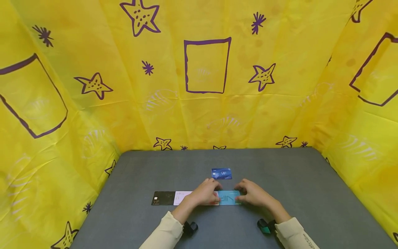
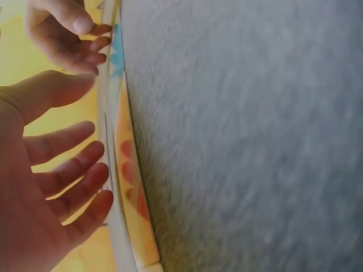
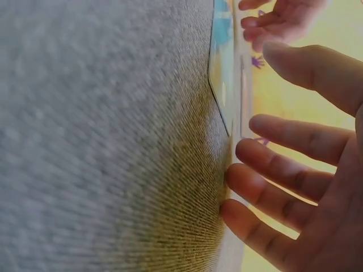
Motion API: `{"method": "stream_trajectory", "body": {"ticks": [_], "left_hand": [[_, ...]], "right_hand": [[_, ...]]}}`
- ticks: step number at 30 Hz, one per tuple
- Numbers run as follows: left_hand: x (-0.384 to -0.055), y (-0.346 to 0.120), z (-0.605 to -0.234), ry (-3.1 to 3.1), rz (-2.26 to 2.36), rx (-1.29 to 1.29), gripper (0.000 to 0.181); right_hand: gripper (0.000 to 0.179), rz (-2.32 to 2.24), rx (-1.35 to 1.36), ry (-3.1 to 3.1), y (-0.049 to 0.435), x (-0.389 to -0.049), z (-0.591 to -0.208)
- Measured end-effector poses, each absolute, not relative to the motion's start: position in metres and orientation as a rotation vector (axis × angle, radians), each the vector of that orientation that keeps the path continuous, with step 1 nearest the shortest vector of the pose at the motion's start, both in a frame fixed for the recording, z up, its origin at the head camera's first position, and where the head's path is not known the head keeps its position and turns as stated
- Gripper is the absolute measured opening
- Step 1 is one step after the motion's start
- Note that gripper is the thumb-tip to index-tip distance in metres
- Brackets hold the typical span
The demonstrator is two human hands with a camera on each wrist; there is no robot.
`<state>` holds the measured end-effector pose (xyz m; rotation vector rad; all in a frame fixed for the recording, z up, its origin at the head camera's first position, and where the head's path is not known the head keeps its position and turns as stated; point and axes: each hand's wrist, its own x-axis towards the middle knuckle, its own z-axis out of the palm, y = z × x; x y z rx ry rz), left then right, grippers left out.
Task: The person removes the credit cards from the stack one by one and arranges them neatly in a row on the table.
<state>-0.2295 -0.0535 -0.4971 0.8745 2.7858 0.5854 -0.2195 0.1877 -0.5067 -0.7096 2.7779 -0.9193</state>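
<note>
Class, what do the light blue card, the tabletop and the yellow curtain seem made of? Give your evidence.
Light blue card: probably smooth plastic, flat with straight edges and a slight sheen.
Tabletop: matt grey, perhaps fabric-covered; fine ribbing shows in the right wrist view.
Yellow curtain: likely thin, slightly shiny cloth, creased and folded; plastic sheeting is possible.

backdrop: creased yellow cloth [image 1: 199,110], three sides | prints: purple-outlined starfish [image 1: 263,76], rectangles [image 1: 206,62] | table [image 1: 286,176]: grey, rounded far corners
</note>
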Motion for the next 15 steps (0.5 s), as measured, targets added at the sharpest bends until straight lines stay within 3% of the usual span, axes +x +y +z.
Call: {"method": "stream_trajectory", "body": {"ticks": [15], "left_hand": [[-0.263,-0.068,-0.49,2.711,0.837,0.664,0.042]], "right_hand": [[0.039,-0.895,-0.657,2.852,0.184,-0.252,-0.5]]}}
